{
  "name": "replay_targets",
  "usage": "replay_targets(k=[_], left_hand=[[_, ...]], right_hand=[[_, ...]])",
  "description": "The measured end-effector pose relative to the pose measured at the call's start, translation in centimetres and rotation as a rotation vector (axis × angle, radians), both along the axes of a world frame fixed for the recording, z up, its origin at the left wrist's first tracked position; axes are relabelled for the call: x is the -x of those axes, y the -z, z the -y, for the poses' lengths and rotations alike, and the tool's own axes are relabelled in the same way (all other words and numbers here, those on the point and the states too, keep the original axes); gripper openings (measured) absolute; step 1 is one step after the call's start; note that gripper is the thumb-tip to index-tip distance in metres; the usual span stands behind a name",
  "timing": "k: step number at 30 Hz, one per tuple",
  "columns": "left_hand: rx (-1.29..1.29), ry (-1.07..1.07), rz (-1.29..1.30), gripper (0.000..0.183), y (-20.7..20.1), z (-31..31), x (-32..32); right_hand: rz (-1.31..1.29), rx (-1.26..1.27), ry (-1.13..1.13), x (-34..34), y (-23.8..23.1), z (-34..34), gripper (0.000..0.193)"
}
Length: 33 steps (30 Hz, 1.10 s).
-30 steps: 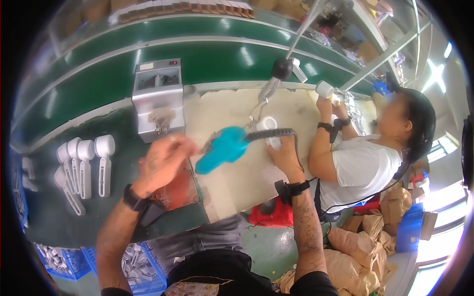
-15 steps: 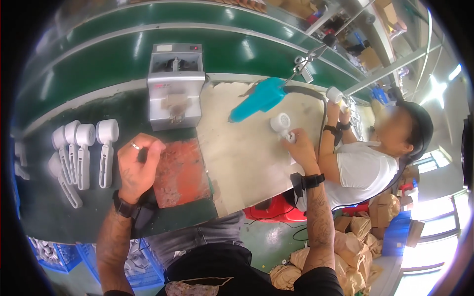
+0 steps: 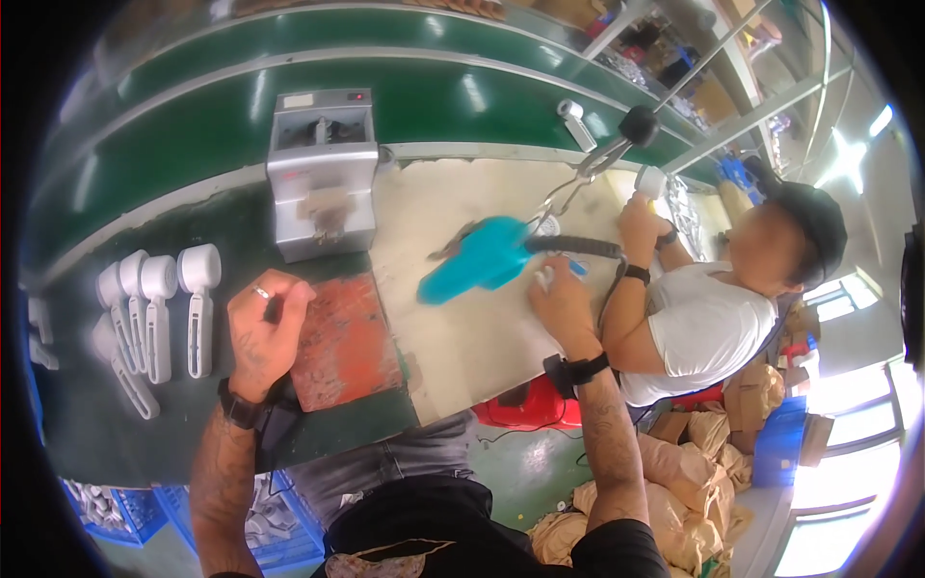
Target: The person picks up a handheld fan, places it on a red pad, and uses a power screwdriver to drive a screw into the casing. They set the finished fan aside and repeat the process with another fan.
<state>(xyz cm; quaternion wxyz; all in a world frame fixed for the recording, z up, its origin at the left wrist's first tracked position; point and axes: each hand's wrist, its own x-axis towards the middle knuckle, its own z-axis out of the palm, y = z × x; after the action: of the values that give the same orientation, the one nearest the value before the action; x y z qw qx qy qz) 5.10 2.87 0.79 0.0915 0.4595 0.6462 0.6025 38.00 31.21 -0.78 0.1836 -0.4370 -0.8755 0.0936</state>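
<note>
My right hand (image 3: pixel 564 306) grips the handle of a white round-headed part (image 3: pixel 545 278). Its round head is mostly hidden behind a teal electric screwdriver (image 3: pixel 477 262), which hangs slanting over the pale board with its tip toward the left. My left hand (image 3: pixel 265 328) is closed, thumb against the curled forefinger, above the left edge of a worn red mat (image 3: pixel 349 342); anything pinched there is too small to make out. Left of that hand, several similar white parts with slotted handles (image 3: pixel 199 323) lie on the dark green bench.
A silver box-shaped machine (image 3: pixel 323 207) stands behind the mat. On the right, a co-worker (image 3: pixel 708 318) holds another white part (image 3: pixel 651 181). One more lies on the green ledge (image 3: pixel 462 96). Blue crates (image 3: pixel 145 520) sit below the bench; brown sacks (image 3: pixel 665 491) are on the floor.
The screwdriver has swung lower and nearer to me, now covering much of the white part. My right hand has shifted slightly left with it. My left hand stays closed in about the same place.
</note>
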Motion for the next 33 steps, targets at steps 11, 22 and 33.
replay_targets(k=[11,22,33], left_hand=[[0.020,0.018,-0.047,0.015,0.3,-0.1,0.0],[0.057,0.013,-0.050,0.016,0.5,-0.4,-0.3],[0.107,-0.027,-0.021,0.014,0.3,-0.2,-0.1]], right_hand=[[0.069,-0.036,-0.024,1.0,1.1,0.2,0.036],[-0.097,-0.112,-0.287,4.2,0.3,2.5,0.040],[0.074,-0.343,-0.334,4.6,0.1,4.5,0.015]])
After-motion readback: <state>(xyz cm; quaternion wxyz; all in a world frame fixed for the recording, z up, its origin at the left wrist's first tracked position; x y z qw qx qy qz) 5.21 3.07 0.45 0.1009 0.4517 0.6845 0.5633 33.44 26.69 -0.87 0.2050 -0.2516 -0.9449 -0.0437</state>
